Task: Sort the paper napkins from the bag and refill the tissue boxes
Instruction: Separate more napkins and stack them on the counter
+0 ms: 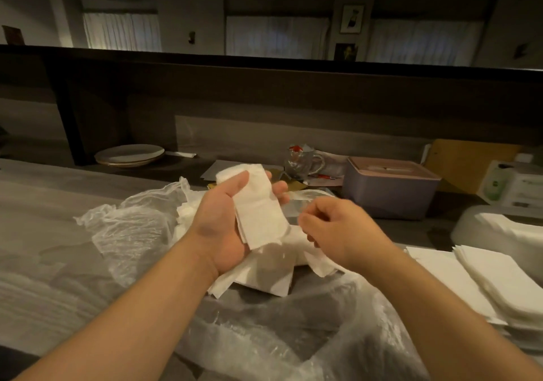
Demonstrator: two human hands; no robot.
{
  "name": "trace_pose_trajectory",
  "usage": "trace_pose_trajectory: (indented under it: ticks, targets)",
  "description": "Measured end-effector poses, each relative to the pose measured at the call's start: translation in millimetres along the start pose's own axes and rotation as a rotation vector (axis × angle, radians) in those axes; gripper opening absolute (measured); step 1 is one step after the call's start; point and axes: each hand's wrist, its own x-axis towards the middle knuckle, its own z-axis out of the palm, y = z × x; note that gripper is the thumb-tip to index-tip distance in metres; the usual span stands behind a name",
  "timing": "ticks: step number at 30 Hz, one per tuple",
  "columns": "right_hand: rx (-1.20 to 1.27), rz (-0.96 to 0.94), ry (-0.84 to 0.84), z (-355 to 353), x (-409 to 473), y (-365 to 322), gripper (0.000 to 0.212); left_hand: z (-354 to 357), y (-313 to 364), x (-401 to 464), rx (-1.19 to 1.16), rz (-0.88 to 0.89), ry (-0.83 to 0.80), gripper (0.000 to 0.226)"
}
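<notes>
My left hand (226,222) holds a small stack of folded white napkins (258,207) in its palm, thumb on one side and fingers curled round the far side. My right hand (338,228) hovers just right of the stack, fingers loosely curled, and I cannot see anything between them. Loose napkins (264,275) lie below both hands on a clear plastic bag (132,233) spread over the counter. A pink tissue box (390,186) with a slotted lid stands behind at the right. Sorted flat napkins (482,280) are stacked at the right edge.
Stacked plates (129,154) sit at the back left. A glass mug (302,160) and papers lie behind the bag. A white box with a green label (511,186) and a white lid-like tray (482,228) are at far right. A dark raised ledge runs across the back.
</notes>
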Motion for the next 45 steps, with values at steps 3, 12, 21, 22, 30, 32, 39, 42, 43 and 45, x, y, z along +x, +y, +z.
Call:
trace_pose_trajectory:
  ticks: [3, 12, 21, 22, 30, 32, 39, 42, 43, 45]
  targets:
    - [-0.329, -0.011, -0.077, 3.3, 1.0, 7.9, 0.024, -2.8, 2.2, 0.4, -0.076, 0.027, -0.001, 0.042]
    - [-0.484, -0.012, -0.223, 25.3, -5.0, 0.8, 0.066, -7.9, 0.7, 1.3, -0.266, -0.011, 0.006, 0.052]
    - [-0.158, 0.052, -0.16, 29.3, -4.2, 0.0, 0.036, -5.2, -2.1, 2.2, -0.196, -0.046, 0.019, 0.054]
    - [-0.172, 0.037, -0.138, 28.8, -5.0, -0.6, 0.038, -5.7, -2.2, 2.9, -0.197, -0.045, 0.025, 0.054]
    - [-0.337, 0.025, -0.217, 30.0, -6.2, -2.7, 0.035, -6.5, -2.6, 5.1, -0.17, -0.053, 0.049, 0.055]
    - [-0.304, 0.02, -0.208, 30.3, -6.3, -3.1, 0.033, -6.8, -2.6, 5.3, -0.165, -0.062, 0.048, 0.056]
    - [-0.252, -0.027, -0.168, 33.4, -7.1, -1.9, 0.035, -9.2, -2.6, 8.1, -0.204, -0.082, 0.029, 0.059]
    - [-0.254, -0.04, -0.154, 33.5, -6.7, -1.0, 0.028, -8.5, -2.3, 7.8, -0.204, -0.084, 0.028, 0.059]
    - [-0.269, -0.047, -0.159, 33.7, -6.5, -0.7, 0.024, -7.9, -2.3, 7.4, -0.198, -0.08, 0.031, 0.058]
    - [-0.289, -0.048, -0.176, 34.4, -7.0, -0.7, 0.018, -6.5, -2.5, 6.5, -0.186, -0.076, 0.038, 0.058]
